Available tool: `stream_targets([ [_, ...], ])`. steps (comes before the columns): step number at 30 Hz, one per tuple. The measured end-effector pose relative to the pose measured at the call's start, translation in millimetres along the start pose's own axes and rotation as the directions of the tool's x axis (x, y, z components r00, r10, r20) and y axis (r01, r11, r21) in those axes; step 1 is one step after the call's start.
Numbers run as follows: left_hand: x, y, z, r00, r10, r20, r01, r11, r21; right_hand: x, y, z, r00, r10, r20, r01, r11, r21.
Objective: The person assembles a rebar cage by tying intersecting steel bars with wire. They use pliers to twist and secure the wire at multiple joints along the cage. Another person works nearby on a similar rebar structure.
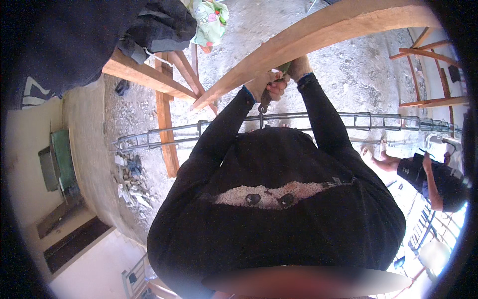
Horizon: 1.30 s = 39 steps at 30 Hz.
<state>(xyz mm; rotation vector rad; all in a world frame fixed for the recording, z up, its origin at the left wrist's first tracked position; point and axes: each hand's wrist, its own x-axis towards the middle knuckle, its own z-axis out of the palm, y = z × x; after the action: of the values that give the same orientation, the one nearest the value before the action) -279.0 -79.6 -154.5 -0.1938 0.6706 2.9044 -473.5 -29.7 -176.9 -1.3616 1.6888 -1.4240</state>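
Note:
My left hand (273,87) is closed around a hand tool (264,103) with a dark, rusty head. The head points down, close to a steel rebar cage (294,115) that runs crosswise in front of my body. My right hand (299,68) meets the left one just above, closed at a green part that looks like the tool's handle. The wooden beam hides part of its fingers. Both my arms reach forward in black sleeves.
A thick wooden beam (308,37) slants just beyond my hands. Wooden posts (164,114) hold up the left side, near dark cloth (162,27) and a pale green bag (208,22). Rubble (133,187) lies at left. Another person (430,179) is at the right.

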Motion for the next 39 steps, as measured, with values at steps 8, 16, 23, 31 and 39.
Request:
stream_targets([
  [8, -1.9, -4.6, 13.3, 0.808, 0.398, -0.435, -0.049, 0.781, 0.623, -4.4, -19.0, 4.8, 0.992, -0.119, -0.043, 0.081, 0.856, -0.51],
  [16, -10.1, -14.0, 47.0, 0.814, 0.529, -0.24, 0.25, 0.053, 0.967, -16.5, -65.6, 4.0, 0.928, -0.163, -0.335, -0.158, 0.643, -0.749],
  [23, 6.4, -22.6, 76.5, 0.756, 0.619, -0.213, 0.105, 0.207, 0.973, -42.5, -159.5, -8.6, 0.866, 0.332, -0.374, -0.184, 0.907, 0.378],
  [31, -29.1, -18.2, 101.1, 0.934, 0.301, -0.19, 0.024, 0.481, 0.876, -93.6, -199.0, -40.2, 0.938, 0.177, -0.298, -0.073, 0.942, 0.328],
  [39, -71.0, -24.8, 140.0, 0.995, -0.025, 0.099, -0.031, 0.852, 0.523, -182.0, -202.7, -6.4, 0.678, 0.415, -0.607, -0.27, 0.909, 0.318],
])
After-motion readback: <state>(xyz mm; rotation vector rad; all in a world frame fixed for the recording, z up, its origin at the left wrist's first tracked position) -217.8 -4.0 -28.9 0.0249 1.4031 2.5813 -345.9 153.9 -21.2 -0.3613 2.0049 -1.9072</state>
